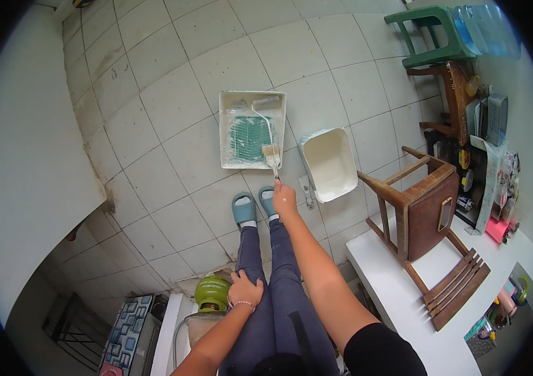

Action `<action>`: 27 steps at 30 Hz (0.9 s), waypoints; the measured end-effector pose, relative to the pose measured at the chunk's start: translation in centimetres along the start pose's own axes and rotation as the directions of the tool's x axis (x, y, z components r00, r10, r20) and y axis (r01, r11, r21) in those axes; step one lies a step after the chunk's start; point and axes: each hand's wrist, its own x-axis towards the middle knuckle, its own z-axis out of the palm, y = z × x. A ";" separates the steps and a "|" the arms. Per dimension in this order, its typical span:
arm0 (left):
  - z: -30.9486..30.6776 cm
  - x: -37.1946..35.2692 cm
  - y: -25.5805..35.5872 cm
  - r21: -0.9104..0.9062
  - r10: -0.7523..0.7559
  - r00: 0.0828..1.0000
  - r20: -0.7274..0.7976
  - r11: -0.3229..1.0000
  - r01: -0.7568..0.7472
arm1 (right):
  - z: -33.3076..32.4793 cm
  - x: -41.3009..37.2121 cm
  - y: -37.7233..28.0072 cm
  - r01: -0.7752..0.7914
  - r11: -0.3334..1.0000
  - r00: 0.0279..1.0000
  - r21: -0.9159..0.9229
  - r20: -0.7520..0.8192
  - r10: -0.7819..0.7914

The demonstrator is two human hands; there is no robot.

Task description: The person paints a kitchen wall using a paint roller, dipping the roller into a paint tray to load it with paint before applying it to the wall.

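Observation:
My right hand (285, 199) is closed around the handle of a paintbrush (271, 155), whose bristles are over the lower right part of the paint tray (223, 135). The tray has a green ribbed floor smeared with white paint. A paint roller (266, 104) lies in it, its thin wire frame running down towards the brush; its handle end is hard to make out. My left hand (244, 291) rests on my left leg near the knee, fingers apart and holding nothing. Right of the tray is a white tub (330, 164) of pale paint.
My blue slippers (244, 210) are below the tray on the tiled floor (179, 156). A wooden chair (429, 213) lies tipped at the right, beside a white surface (398, 288). A green stool (439, 37) is at upper right, a green gas cylinder (211, 293) at lower left.

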 end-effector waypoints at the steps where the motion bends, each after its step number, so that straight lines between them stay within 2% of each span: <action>1: 0.0 0.0 -0.1 -0.003 0.002 1.000 0.013 1.000 -0.002 | 0.1 -1.9 0.4 0.088 0.994 0.990 -0.057 -0.107 -0.094; 6: -0.7 0.0 0.7 0.023 -0.011 0.999 0.033 1.000 0.010 | -0.9 -10.0 1.9 -0.066 0.995 0.994 0.081 0.088 0.059; 10: 0.1 0.2 0.6 0.025 0.020 0.998 -0.056 1.000 -0.019 | 0.1 -14.0 2.4 -0.111 0.994 0.984 -0.007 0.140 0.111; 12: -0.7 -0.1 1.0 0.012 -0.003 1.000 0.021 1.000 0.003 | 1.8 -14.4 2.6 -0.095 0.993 0.988 -0.075 0.118 0.103; 15: -1.2 -0.1 1.4 0.015 -0.021 0.998 0.057 1.000 0.020 | 4.2 -12.6 0.8 -0.366 0.930 0.889 -0.037 0.282 0.361; 16: -1.1 -0.2 1.5 0.018 -0.026 0.998 0.059 1.000 0.024 | 5.3 -11.8 -0.1 -0.351 0.932 0.914 0.085 0.249 0.321; 18: -1.1 -0.4 1.7 0.022 -0.033 0.997 0.069 0.999 0.032 | 5.6 -8.8 -3.2 -0.522 0.834 0.818 0.178 0.382 0.430; 20: -1.1 -0.3 1.9 0.017 -0.028 0.997 0.068 0.999 0.027 | 3.0 -5.9 -8.7 -0.573 0.776 0.798 0.266 0.397 0.453; 24: -0.9 -0.2 1.8 0.000 -0.022 0.998 0.051 1.000 0.022 | 1.8 2.1 -11.1 -0.603 0.764 0.776 0.229 0.393 0.494; 26: -0.9 -0.4 1.8 0.002 -0.039 0.997 0.060 0.999 0.039 | 0.4 4.1 -12.2 -0.649 0.701 0.749 0.297 0.415 0.517; 27: -0.2 -0.3 1.4 0.015 -0.024 1.000 -0.002 1.000 0.024 | 0.1 4.2 -12.5 -0.671 0.665 0.733 0.327 0.425 0.531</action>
